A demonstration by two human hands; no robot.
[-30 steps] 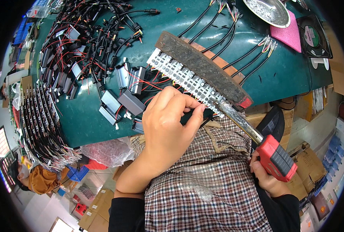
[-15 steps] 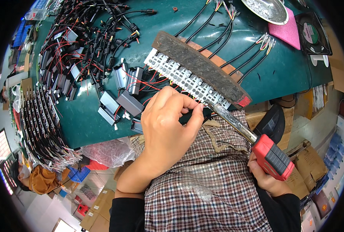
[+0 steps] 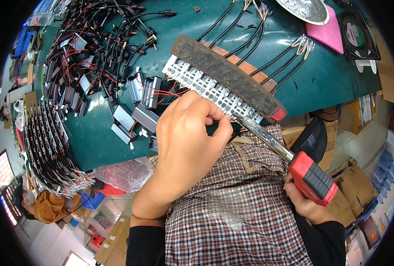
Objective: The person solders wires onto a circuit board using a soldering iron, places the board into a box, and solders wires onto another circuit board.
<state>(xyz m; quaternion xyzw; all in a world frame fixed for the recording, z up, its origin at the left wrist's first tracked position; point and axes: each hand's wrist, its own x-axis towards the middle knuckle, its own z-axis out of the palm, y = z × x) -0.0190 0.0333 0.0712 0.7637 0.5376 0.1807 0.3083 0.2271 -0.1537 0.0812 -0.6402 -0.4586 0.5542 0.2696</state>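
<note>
My left hand (image 3: 192, 128) is closed in a pinch at the near edge of a white circuit board strip (image 3: 205, 86) dotted with small dark and pale components. Whatever lies between the fingertips is too small to make out; thin red wires (image 3: 172, 93) run just behind the hand. My right hand (image 3: 305, 204) grips a red and black soldering iron (image 3: 313, 178). Its metal shaft (image 3: 267, 139) slants up to the left, the tip at the board's edge close to my left fingertips. A dark, worn block (image 3: 228, 75) lies along the board's far side.
Grey metal casings (image 3: 146, 116) and a heap of black cables (image 3: 117, 48) cover the left of the green table (image 3: 285, 26). Black cables with stripped ends (image 3: 290, 73) lie beyond the block. At the back right are a metal bowl (image 3: 310, 11), a pink sponge (image 3: 327, 33) and a fan (image 3: 358, 37).
My left hand has shifted slightly left, its fingertips still at the board edge. The soldering iron has stayed almost in place, its handle a little higher in the picture.
</note>
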